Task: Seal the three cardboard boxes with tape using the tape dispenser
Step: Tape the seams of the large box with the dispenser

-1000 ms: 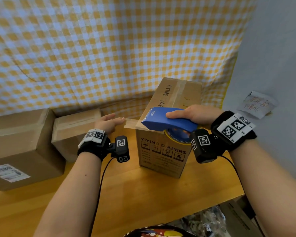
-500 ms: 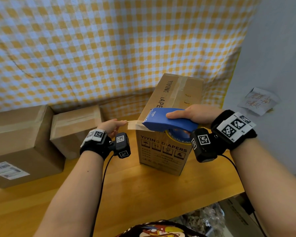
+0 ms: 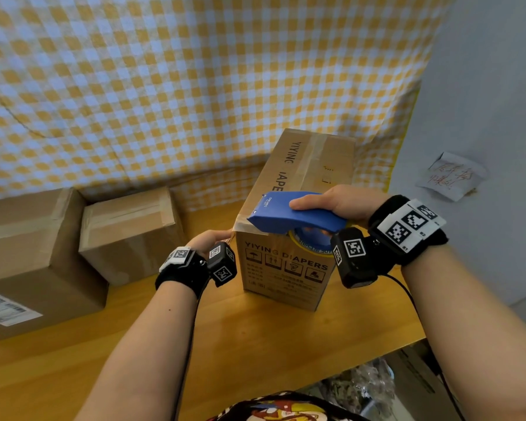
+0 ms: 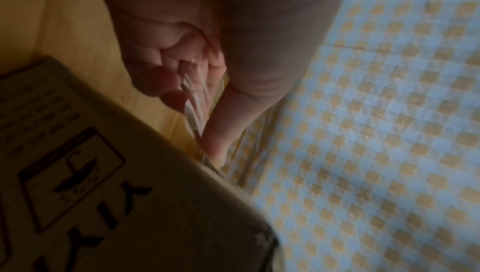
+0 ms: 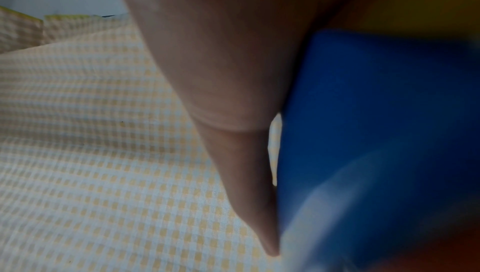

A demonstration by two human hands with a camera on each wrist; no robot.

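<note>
A tall cardboard box (image 3: 286, 268) printed "YIYING DIAPERS" stands on the wooden table (image 3: 255, 344), with tape along its top. My right hand (image 3: 334, 202) grips the blue tape dispenser (image 3: 292, 214) over the box's near top edge. My left hand (image 3: 210, 240) pinches the free end of clear tape (image 4: 194, 99) between thumb and fingers, right at the box's top left corner (image 4: 207, 169). The right wrist view shows my thumb (image 5: 233, 112) against the blue dispenser (image 5: 376, 132). Two more brown boxes lie to the left, a small one (image 3: 128, 232) and a large one (image 3: 34, 259).
A yellow and white checked cloth (image 3: 195, 86) hangs behind the table. A grey wall (image 3: 483, 101) with a paper note (image 3: 450, 176) is on the right. The table's right front edge drops off to clutter below (image 3: 362, 390).
My left hand has drawn the tape end down and in towards the box's top left corner. The dispenser has stayed over the near top edge. The view has shifted slightly.
</note>
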